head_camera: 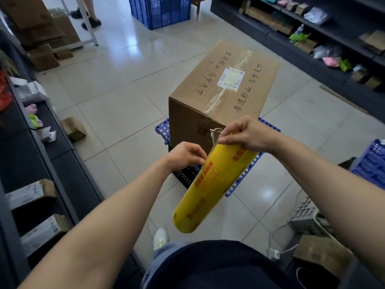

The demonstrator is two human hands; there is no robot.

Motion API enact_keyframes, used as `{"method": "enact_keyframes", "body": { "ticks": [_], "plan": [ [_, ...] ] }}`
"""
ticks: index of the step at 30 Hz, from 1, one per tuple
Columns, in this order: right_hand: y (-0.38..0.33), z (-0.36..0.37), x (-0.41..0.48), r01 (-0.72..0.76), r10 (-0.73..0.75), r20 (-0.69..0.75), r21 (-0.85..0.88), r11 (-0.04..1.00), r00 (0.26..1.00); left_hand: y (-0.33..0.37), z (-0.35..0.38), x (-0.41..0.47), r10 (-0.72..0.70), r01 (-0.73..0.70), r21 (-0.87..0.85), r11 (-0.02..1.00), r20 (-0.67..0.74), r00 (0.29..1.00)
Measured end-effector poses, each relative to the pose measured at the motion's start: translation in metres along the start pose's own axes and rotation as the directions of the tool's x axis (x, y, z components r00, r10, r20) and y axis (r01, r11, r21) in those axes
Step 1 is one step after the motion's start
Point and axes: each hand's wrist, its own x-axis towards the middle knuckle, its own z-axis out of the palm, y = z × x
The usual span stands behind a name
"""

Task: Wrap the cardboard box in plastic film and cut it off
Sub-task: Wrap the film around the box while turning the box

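Observation:
A large taped cardboard box (225, 88) with handwriting and a white label stands on a blue perforated plastic board (245, 174) over a black crate. In front of it I hold a yellow roll of plastic film (210, 184), tilted with its near end toward my body. My left hand (185, 156) pinches at the roll's left side near its middle. My right hand (243, 134) grips the far end of the roll and pinches a crumpled loose strand of film (214, 133) there. No film lies on the box.
Dark shelves with packages run along the left (41, 163) and the right (312, 38). Blue crates stand at the back (160, 11) and the far right (373, 163). Small cartons lie on the tiled floor. Another person's legs (89, 15) stand at the back left. Cables and a power strip (304, 215) lie at the right.

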Motion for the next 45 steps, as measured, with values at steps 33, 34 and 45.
{"method": "enact_keyframes", "body": {
  "ticks": [33,34,45],
  "plan": [
    [0.026,-0.006,-0.037,-0.095,0.101,-0.077,0.079,0.992,0.992,-0.018,0.054,-0.001,0.008,-0.007,-0.056,0.998,0.016,1.000],
    [0.026,-0.006,-0.038,-0.099,0.105,-0.074,0.075,0.992,0.992,-0.018,0.055,-0.001,0.009,-0.009,-0.050,0.999,0.003,1.000],
    [0.035,-0.009,-0.042,-0.138,0.140,-0.034,0.059,0.989,0.989,-0.016,0.069,0.001,0.036,-0.038,-0.118,0.992,-0.014,0.999]
  ]
}}
